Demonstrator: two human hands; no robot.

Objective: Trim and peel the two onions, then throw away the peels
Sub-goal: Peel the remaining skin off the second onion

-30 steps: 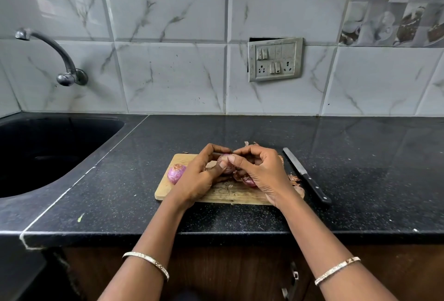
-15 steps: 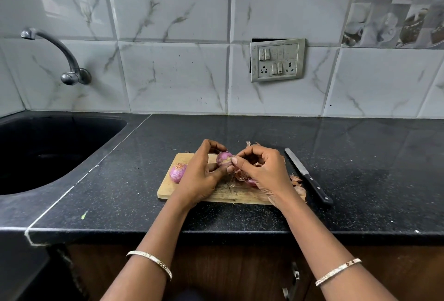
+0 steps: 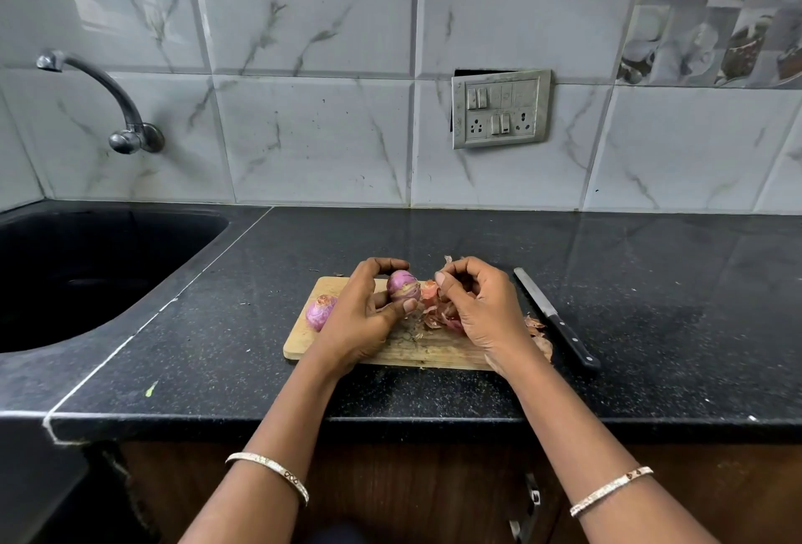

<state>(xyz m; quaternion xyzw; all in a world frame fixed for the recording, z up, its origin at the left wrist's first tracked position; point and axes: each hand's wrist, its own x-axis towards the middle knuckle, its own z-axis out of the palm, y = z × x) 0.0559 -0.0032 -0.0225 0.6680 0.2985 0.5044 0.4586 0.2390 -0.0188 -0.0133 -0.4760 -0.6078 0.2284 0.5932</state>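
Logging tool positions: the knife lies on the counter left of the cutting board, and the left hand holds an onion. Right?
No: the head view shows the knife right of the cutting board. The left hand does hold an onion.

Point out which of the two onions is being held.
The onion gripped by the left hand; the other onion lies on the left end of the cutting board.

Right hand (image 3: 481,309) drawn rightward, apart from left hand (image 3: 360,317); peel strip (image 3: 429,289) lifted off onion (image 3: 403,285), more purple surface now exposed.
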